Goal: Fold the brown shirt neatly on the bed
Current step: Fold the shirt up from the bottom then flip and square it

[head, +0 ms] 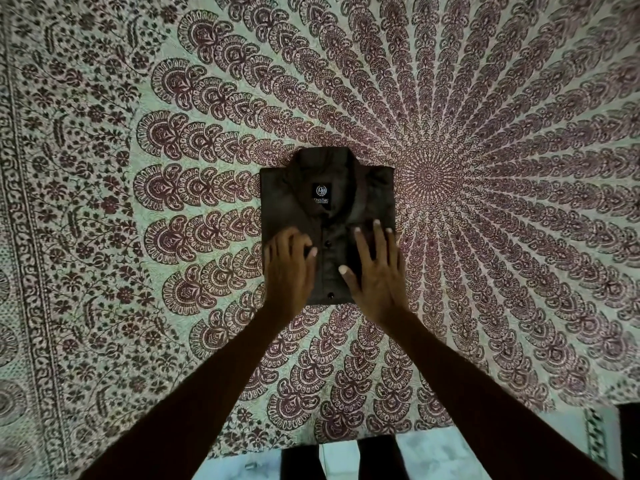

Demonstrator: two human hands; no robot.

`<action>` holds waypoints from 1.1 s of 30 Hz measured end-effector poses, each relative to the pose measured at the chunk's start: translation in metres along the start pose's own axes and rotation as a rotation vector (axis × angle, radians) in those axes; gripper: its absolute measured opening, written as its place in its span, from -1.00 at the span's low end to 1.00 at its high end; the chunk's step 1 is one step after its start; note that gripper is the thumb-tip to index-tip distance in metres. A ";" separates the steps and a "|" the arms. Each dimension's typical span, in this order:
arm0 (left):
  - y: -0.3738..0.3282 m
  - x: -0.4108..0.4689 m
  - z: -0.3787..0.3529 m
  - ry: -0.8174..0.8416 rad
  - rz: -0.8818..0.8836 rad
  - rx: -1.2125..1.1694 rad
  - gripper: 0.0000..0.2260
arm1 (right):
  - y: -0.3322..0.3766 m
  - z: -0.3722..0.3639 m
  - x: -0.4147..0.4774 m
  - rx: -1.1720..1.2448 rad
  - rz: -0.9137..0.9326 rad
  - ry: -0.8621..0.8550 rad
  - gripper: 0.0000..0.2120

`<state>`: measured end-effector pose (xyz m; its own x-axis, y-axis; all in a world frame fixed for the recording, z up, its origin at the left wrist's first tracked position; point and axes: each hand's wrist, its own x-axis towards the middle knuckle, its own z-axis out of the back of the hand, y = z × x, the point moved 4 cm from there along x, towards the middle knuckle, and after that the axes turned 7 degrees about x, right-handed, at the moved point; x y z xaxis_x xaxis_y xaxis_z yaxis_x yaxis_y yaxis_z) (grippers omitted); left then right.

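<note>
From my remote seat, the brown shirt (329, 216) lay just left of the middle of the frame, folded into a tidy rectangle on the bed (138, 168). Its collar (325, 161) pointed toward the top of the picture, and its buttoned front faced up. A small dark label (321, 190) showed inside the neck, and two dark buttons (326, 242) ran down the placket toward the lower edge. Both bare arms came up from the bottom of the frame. The left hand (289, 268) sat on the lower left part of the shirt, its fingers (294, 237) loosely bent with the tips down on the cloth, grasping nothing that I could see. The right hand (375, 271) lay on the lower right part, its fingers (376, 233) released, straight and fanned wide, palm flat against the fabric and thumb angled in toward the placket. The placket ran up the strip between the two hands. The bed's printed cover spread all round the shirt, its round mandala centre just to the shirt's right. A pale strip of floor (426, 455) showed along the bottom edge.
</note>
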<state>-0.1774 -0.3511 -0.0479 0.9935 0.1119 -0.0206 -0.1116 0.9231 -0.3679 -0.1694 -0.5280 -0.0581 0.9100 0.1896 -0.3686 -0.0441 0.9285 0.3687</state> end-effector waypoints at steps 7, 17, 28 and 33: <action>0.018 -0.039 -0.048 0.388 -0.104 0.217 -0.35 | -0.018 -0.033 0.001 -0.072 -0.027 0.018 -0.27; 0.043 -0.011 -0.013 0.003 0.559 -0.178 -0.55 | -0.024 0.000 0.017 0.230 -0.219 -0.283 -0.43; 0.070 0.056 -0.007 0.186 0.880 -0.363 -0.56 | -0.053 0.044 0.099 0.303 -0.617 -0.134 -0.38; 0.065 0.051 -0.003 0.123 0.804 -0.237 -0.63 | -0.050 0.057 0.104 0.211 -0.662 -0.164 -0.44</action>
<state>-0.1335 -0.2867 -0.0751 0.6107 0.6477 -0.4556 -0.7913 0.4768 -0.3828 -0.0487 -0.5729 -0.0665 0.7693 -0.4584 -0.4450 0.6046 0.7474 0.2754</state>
